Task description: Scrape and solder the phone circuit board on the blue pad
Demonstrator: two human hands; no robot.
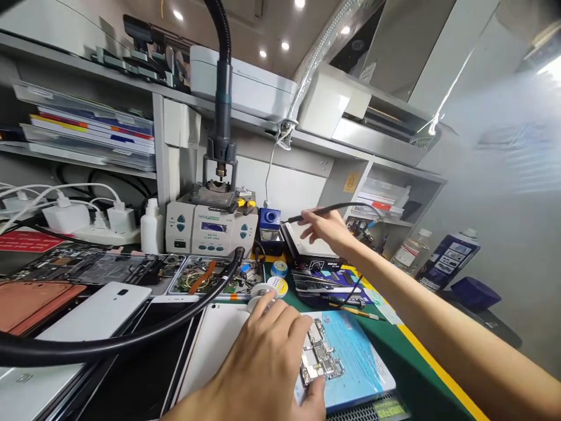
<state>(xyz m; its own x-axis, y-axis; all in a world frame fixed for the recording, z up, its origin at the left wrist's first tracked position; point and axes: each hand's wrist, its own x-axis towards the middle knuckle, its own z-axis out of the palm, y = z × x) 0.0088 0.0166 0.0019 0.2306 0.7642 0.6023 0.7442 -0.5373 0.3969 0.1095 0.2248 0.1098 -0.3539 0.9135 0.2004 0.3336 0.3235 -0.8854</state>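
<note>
My right hand (326, 229) grips a soldering iron (322, 210) by its black handle, fingers bent round it. Its front end points left toward the blue soldering iron holder (270, 219); whether they touch I cannot tell. Low in the middle, my left hand (272, 351) has its thumb and forefinger at opposite edges of a phone circuit board (323, 354). The board lies on a blue box (357, 356). Beside the left fingertips sits a white spool-like disc (264, 289), partly covered by them.
A hot air station (213, 228) stands at the back, its thick black hose (144, 342) crossing the left foreground. Phones and a tray of parts (175, 286) lie left. Tweezers (322, 282) and a black control box (315, 257) are behind the board; bottles (412, 248) stand right.
</note>
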